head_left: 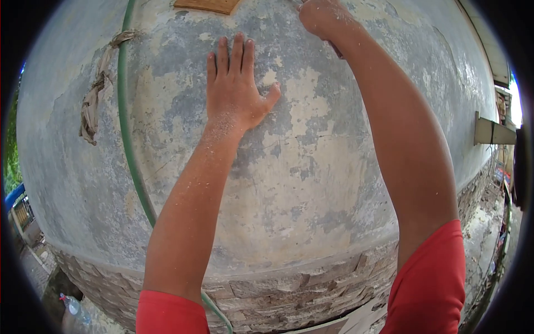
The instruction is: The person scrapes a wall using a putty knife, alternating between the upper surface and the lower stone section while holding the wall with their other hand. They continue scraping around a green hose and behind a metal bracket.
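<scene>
My left hand (pixel 236 89) lies flat on the worn wall (pixel 311 183), its fingers spread and pointing up, with nothing in it. Pale flakes cling to that wrist and forearm. At the top edge of the view, my right hand (pixel 325 19) is closed around what looks like a scraper. Only the dark end of its handle (pixel 336 50) shows below the fist, and its front part is mostly cut off by the frame. Grey and cream patches of peeling paint cover the wall around both hands. Right of centre at the top, the fist is close to the wall.
A green hose (pixel 123 106) runs down the wall at left, with a dirty cloth strip (pixel 92 106) tied to it. A wooden board (pixel 208 4) shows at the top. Stone blocks (pixel 278 298) line the base. A plastic bottle (pixel 77 309) lies lower left; a bracket (pixel 492 132) juts out at right.
</scene>
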`<control>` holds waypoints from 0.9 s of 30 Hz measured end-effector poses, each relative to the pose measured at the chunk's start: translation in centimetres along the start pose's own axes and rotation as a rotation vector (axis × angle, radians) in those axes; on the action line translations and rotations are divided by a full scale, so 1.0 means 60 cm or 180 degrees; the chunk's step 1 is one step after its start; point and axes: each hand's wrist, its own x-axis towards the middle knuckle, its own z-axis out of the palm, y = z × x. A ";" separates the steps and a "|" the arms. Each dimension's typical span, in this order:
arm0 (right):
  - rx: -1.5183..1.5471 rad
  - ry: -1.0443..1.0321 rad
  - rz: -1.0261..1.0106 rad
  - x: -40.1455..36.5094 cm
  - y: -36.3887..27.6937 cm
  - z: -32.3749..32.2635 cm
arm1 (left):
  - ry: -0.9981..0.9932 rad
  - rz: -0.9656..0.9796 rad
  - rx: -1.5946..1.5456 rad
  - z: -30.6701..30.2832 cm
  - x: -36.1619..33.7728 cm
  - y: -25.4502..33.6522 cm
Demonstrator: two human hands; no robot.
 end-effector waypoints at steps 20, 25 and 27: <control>0.0576 0.0046 0.0852 -0.089 0.193 0.078 | 0.0048 -0.0112 0.0209 0.008 0.015 0.028; 0.0736 -0.0403 0.1007 0.022 0.225 0.026 | 0.0138 -0.0022 0.0020 0.028 0.083 0.118; 0.0778 -0.0252 0.0953 0.022 0.233 0.034 | 0.0124 -0.0026 0.0113 0.028 0.093 0.125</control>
